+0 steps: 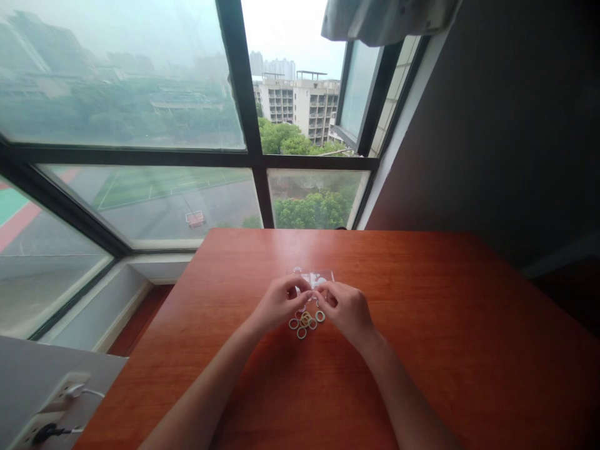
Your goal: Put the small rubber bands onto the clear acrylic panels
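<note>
Both hands meet over the middle of the table, thumbs and fingertips pinched close together. My left hand [281, 301] and my right hand [345, 307] are closed at the tips, around something small and pale that I cannot make out. Just below them, several small rings [305, 320], pale green and yellowish, lie in a loose cluster on the wood. Behind the fingertips sits a clear plastic box [328, 273], partly covered by the hands; whitish pieces seem to be in it.
The reddish-brown wooden table [422, 325] fills the foreground. Dark-framed windows [255, 134] stand beyond its far edge, one pane swung open. A grey wall rises on the right. Sockets with plugs [47, 432] are at the lower left.
</note>
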Tool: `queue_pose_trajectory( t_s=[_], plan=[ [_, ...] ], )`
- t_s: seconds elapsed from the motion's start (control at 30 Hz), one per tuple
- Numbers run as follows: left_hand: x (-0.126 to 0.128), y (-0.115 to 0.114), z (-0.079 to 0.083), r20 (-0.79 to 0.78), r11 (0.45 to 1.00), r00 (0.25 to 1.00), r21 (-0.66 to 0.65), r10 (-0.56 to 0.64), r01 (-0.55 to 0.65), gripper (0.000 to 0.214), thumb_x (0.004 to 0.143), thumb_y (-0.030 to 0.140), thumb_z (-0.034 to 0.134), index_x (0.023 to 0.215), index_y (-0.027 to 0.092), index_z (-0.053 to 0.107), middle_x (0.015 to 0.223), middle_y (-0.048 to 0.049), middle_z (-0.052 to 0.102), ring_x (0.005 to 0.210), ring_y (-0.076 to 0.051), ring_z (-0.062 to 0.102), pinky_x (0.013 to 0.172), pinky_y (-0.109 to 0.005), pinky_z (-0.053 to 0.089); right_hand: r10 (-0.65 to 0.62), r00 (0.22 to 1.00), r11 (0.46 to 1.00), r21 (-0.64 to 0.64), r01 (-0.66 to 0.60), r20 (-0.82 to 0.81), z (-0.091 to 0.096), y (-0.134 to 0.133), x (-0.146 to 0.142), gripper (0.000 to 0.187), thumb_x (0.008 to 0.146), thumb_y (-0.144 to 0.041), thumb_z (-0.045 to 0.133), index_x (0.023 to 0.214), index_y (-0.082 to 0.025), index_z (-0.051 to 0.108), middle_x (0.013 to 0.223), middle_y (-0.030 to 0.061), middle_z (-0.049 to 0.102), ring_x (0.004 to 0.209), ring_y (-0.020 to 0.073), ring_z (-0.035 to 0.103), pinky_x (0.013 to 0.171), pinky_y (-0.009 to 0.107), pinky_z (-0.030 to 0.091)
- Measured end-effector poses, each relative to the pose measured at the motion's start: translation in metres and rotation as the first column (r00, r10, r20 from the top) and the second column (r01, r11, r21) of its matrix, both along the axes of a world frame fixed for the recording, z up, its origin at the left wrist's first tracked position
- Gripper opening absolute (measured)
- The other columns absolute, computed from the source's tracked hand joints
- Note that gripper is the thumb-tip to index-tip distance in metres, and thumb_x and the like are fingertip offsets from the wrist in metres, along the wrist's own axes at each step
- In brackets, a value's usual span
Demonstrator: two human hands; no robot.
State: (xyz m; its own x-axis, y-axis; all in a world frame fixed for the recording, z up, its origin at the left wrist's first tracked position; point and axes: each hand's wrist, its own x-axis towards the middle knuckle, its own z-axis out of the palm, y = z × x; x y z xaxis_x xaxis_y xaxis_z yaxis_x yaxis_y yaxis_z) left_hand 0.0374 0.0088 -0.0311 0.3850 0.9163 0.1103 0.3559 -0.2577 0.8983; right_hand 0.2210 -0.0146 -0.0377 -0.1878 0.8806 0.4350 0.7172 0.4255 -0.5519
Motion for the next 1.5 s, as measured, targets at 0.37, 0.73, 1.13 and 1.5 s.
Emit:
queue_pose_trajectory(
  t_s=[0.37, 0.73, 1.13, 1.5],
  plan=[
    [-0.031, 0.026, -0.017, -0.184, 0.875, 0.895, 0.36, 0.407, -0.324, 0.015, 0.084, 0.029, 0.058, 0.078, 0.017, 0.064, 0.072, -0.0001, 0.061, 0.059, -0.01, 0.049, 0.058, -0.022, 0.038, -0.017, 0.997, 0.997, -0.069, 0.022, 0.071, -0.001, 0.001, 0.0, 0.013, 0.088, -0.029, 0.057, 0.084, -0.023, 0.068, 0.066, -0.0015, 0.065, 0.062, 0.0122, 0.057, 0.062, 0.021, 0.033],
    [-0.033, 0.023, -0.017, -0.292, 0.888, 0.884, 0.393, 0.365, -0.236, 0.013, 0.086, 0.026, 0.054, 0.081, 0.018, 0.063, 0.079, -0.0001, 0.06, 0.062, -0.011, 0.051, 0.061, -0.023, 0.039, -0.02, 0.988, 0.988, -0.151, 0.044, 0.156, 0.001, 0.001, 0.001, 0.012, 0.089, -0.03, 0.057, 0.086, -0.025, 0.068, 0.071, -0.0022, 0.068, 0.066, 0.0129, 0.059, 0.061, 0.022, 0.032],
    [-0.031, 0.017, -0.008, -0.325, 0.903, 0.897, 0.4, 0.299, -0.156, 0.015, 0.087, 0.027, 0.053, 0.084, 0.019, 0.065, 0.079, -0.0009, 0.06, 0.065, -0.012, 0.051, 0.061, -0.024, 0.038, 0.136, 0.939, 0.918, -0.396, 0.001, 0.316, 0.004, 0.003, 0.015, 0.016, 0.088, -0.031, 0.055, 0.089, -0.028, 0.07, 0.083, -0.0009, 0.072, 0.074, 0.0138, 0.064, 0.06, 0.022, 0.032],
    [-0.03, 0.015, 0.001, -0.351, 0.913, 0.9, 0.393, 0.259, -0.109, 0.015, 0.086, 0.025, 0.052, 0.084, 0.019, 0.066, 0.081, -0.0025, 0.062, 0.068, -0.013, 0.053, 0.061, -0.024, 0.04, 0.205, 0.935, 0.904, -0.422, -0.067, 0.29, 0.002, -0.002, 0.01, 0.012, 0.085, -0.024, 0.057, 0.082, -0.024, 0.069, 0.077, -0.0006, 0.071, 0.07, 0.0125, 0.063, 0.059, 0.021, 0.033]
  ],
)
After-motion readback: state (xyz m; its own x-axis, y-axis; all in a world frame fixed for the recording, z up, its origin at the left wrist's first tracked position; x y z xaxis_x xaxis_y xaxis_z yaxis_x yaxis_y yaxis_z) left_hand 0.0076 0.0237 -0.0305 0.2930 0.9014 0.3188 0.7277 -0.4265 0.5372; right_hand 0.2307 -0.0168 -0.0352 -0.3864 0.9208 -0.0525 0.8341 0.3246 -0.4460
